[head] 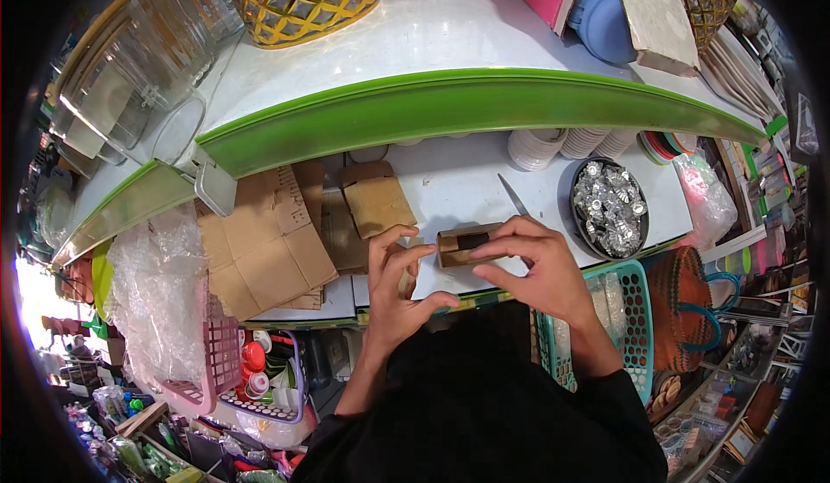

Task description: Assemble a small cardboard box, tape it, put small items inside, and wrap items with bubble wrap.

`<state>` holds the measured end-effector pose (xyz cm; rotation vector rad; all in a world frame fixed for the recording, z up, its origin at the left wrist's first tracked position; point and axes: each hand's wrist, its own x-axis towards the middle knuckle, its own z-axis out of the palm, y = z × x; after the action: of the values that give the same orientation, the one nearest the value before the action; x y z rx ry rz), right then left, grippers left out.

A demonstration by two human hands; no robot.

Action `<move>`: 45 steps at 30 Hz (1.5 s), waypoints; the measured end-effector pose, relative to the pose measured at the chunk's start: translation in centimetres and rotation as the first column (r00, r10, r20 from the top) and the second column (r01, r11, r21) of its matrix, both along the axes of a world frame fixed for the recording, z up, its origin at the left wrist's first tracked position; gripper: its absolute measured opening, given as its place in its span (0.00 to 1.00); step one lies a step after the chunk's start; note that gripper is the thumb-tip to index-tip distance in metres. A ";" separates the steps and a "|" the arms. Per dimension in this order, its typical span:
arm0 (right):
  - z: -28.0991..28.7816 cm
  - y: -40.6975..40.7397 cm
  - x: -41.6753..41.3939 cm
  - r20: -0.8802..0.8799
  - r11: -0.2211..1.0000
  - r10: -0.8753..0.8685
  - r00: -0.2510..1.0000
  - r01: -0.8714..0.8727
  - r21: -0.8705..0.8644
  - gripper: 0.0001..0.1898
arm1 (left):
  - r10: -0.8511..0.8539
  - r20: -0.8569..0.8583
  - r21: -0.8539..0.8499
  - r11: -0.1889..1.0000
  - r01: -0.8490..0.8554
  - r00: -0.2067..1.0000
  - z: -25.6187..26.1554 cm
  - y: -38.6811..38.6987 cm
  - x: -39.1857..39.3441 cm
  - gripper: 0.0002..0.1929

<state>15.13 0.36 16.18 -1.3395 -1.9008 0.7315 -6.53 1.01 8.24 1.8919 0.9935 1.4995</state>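
A small, narrow cardboard box (450, 251) with a dark inside lies on the white shelf in front of me. My right hand (535, 262) has its thumb and fingers at the box's right end; whether they grip it is hard to tell. Just left of the box, my left hand (402, 282) is raised with thumb and fingers spread and nothing between them. A knife blade (512, 194) points away beyond my right hand, its other end hidden. Flattened cardboard pieces (266, 249) and a smaller folded cardboard piece (377, 201) lie to the left.
A black bowl of small metal molds (609, 209) stands right, near stacked white cups (535, 147). A green-edged upper shelf (454, 103) overhangs the back. Below are a teal basket (642, 327), a pink basket (220, 353) and a woven bag (677, 308). Clear plastic wrap (155, 301) hangs left.
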 end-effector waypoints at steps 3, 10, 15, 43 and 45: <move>0.6 0.4 -1.0 0.052 0.993 0.099 0.994 -0.102 0.059 0.10 | -0.003 -0.013 -0.018 1.000 0.003 1.000 0.2 -0.2 0.0 0.38; 0.5 1.1 -1.8 0.124 0.979 0.164 0.979 -0.177 0.103 0.09 | -0.003 0.007 -0.022 1.000 0.003 1.000 -0.4 -0.1 -0.1 0.37; 0.4 1.1 -1.7 0.081 0.981 0.130 0.988 -0.140 0.132 0.07 | 0.004 -0.041 -0.048 0.999 -0.006 0.999 -0.6 -0.1 -0.3 0.36; -10.1 2.1 3.0 -0.149 0.991 -0.130 0.980 0.123 -0.057 0.37 | -0.056 -0.418 0.008 0.998 0.066 0.907 -9.0 0.5 1.0 0.33; -10.5 2.1 3.0 -0.138 0.990 -0.137 0.981 0.133 -0.044 0.37 | -0.082 -0.444 -0.074 0.996 0.055 0.892 -8.2 0.7 1.2 0.34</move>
<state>18.15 2.50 5.71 -1.3857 -1.6767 0.7717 -5.31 1.66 0.05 2.2570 1.1371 0.9950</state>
